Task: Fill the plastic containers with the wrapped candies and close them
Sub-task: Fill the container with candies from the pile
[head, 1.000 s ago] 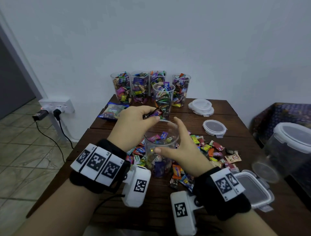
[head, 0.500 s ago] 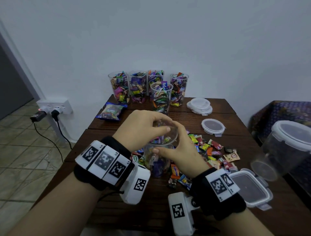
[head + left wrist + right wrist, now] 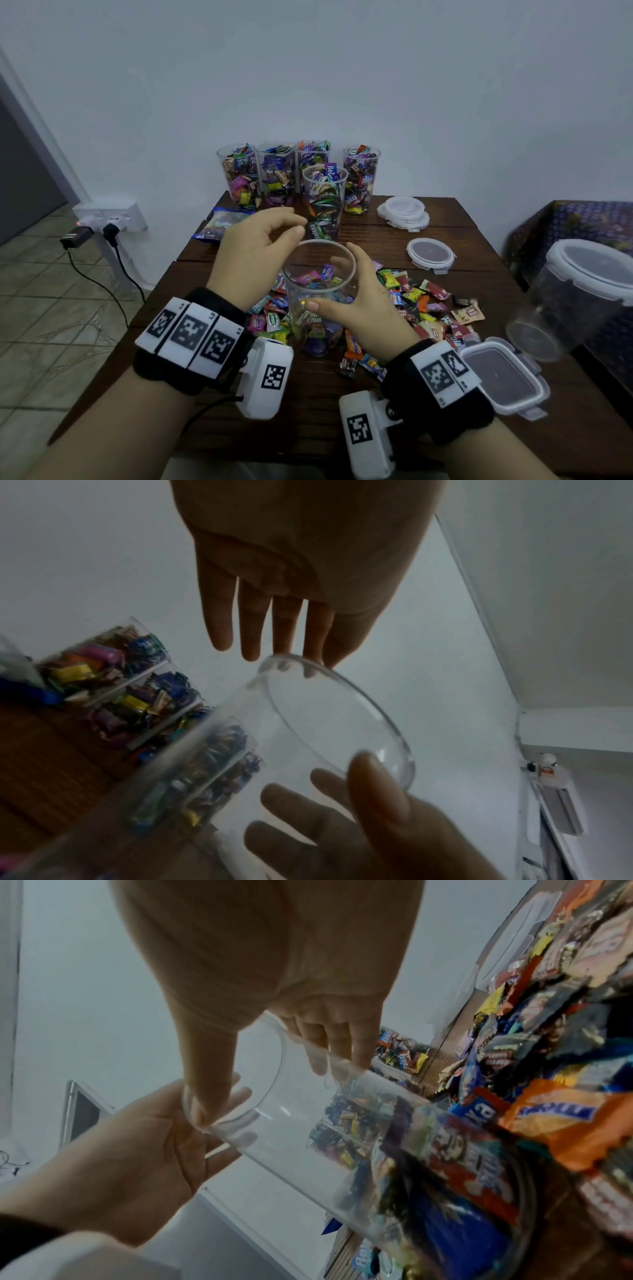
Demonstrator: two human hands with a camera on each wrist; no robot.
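The right hand (image 3: 359, 308) grips a clear cup (image 3: 318, 291) — thumb in front, fingers round the far side — standing part-filled at the candy pile's (image 3: 418, 308) left edge. The left hand (image 3: 253, 253) hovers at its rim, fingers straight, holding nothing. Bare table (image 3: 308, 411) lies nearer. Five full cups (image 3: 281, 174) crowd the wall side; lids (image 3: 404, 212) and a box (image 3: 503, 377) sit right.

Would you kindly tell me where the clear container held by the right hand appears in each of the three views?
Head: clear container at centre, in the right hand.
Left wrist: lower middle, rim facing the camera.
Right wrist: running from centre to lower right.
Shared landmark: the filled containers behind.
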